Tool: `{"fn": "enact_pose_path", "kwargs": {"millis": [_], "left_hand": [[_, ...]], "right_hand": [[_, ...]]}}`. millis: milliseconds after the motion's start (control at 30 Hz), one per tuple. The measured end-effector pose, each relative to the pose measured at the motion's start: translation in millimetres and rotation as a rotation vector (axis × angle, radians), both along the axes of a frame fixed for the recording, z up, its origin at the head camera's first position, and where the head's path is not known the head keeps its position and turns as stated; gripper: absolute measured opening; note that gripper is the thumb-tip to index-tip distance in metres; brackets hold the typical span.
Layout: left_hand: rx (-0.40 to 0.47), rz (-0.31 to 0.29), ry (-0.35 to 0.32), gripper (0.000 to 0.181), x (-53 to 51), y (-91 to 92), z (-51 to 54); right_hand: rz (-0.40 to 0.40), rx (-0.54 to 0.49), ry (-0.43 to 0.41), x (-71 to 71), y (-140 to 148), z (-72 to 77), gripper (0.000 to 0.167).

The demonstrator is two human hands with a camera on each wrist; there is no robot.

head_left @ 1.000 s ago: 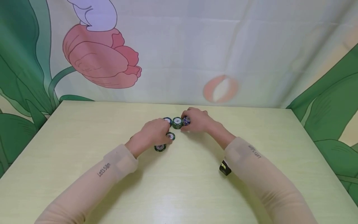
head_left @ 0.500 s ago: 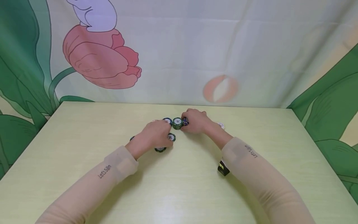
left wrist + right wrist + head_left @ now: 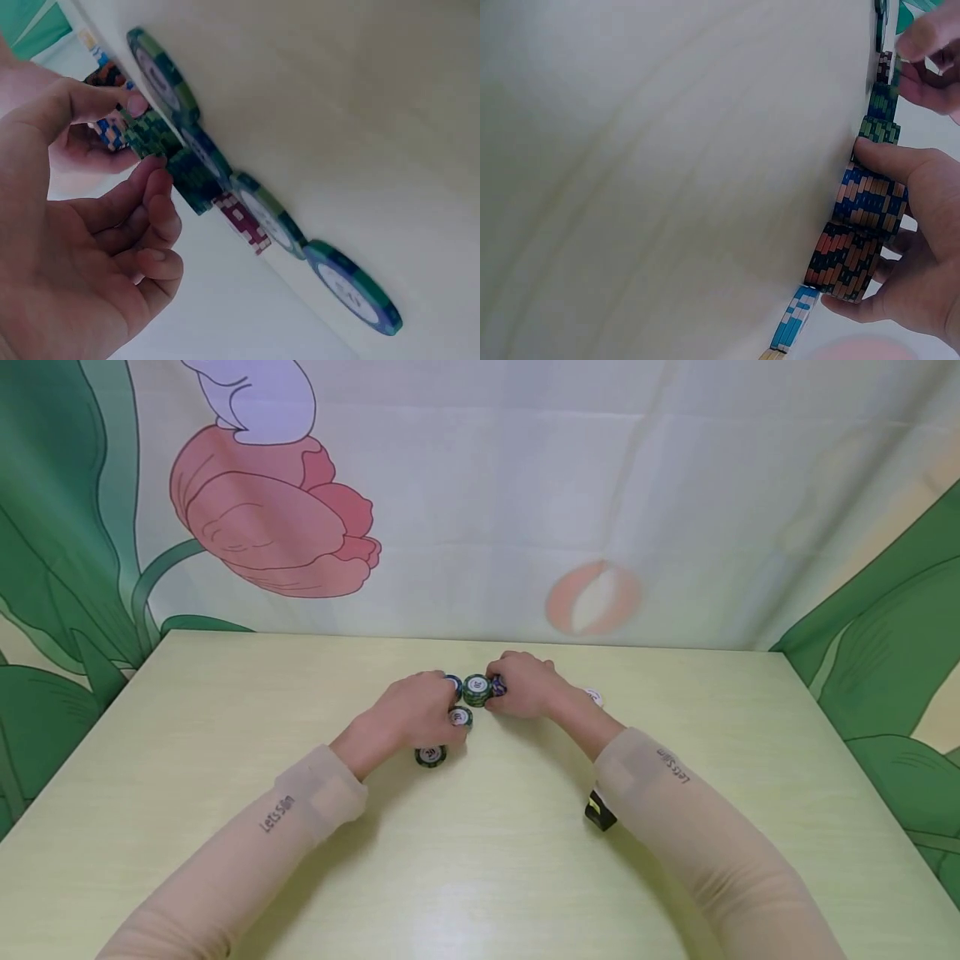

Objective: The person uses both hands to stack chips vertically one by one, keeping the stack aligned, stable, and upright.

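In the head view my left hand (image 3: 420,706) pinches a green poker chip (image 3: 461,718) between thumb and fingertips. It hovers just in front of a row of chip stacks. A blue-rimmed chip stack (image 3: 453,685) and a green chip stack (image 3: 477,689) stand between my hands. My right hand (image 3: 525,683) curls around the blue-and-pink chip stack (image 3: 870,199) and the black-and-orange chip stack (image 3: 844,262). Its thumb lies by the green stack in the right wrist view. Flat green chips (image 3: 268,214) lie near a dark-red chip stack (image 3: 244,225), beside the left hand.
Another loose green-rimmed chip (image 3: 431,755) lies below the left hand. A white chip (image 3: 592,696) shows behind the right wrist, with a light-blue stack (image 3: 793,319) past the right hand's fingers. A printed curtain (image 3: 480,502) hangs behind the pale table (image 3: 480,860).
My left hand with its chip dips slightly, then rises a little toward the row. My right hand shifts slightly left early on, which uncovers the white chip, then stays still.
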State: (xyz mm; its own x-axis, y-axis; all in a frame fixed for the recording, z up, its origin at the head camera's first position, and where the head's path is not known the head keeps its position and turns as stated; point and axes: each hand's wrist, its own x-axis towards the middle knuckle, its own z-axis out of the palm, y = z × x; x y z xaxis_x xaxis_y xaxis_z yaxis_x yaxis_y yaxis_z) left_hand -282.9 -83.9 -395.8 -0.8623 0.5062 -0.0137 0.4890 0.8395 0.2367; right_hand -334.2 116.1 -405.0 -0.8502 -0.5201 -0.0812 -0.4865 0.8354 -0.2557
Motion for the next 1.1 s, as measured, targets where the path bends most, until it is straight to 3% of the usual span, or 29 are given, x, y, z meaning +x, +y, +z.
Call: {"fn": "enact_pose_path", "kwargs": {"millis": [400,633,933,1100], "left_hand": [[0.059,0.065,0.056,0.022,-14.3,8.2,9.2],[0.014,0.087,0.079,0.022,-21.2,16.4,10.2],[0.016,0.097,0.055,0.024,-26.0,18.7,6.1],[0.035,0.112,0.001,0.041,-24.0,15.5,7.9]], "right_hand": [[0.018,-0.006,0.013,1.4,0.8,1.3,0.030],[0.029,-0.013,0.025,0.9,1.8,1.2,0.027],[0.025,-0.017,0.018,1.7,0.9,2.1,0.026],[0.021,-0.007,0.010,1.6,1.3,2.2,0.029]]}}
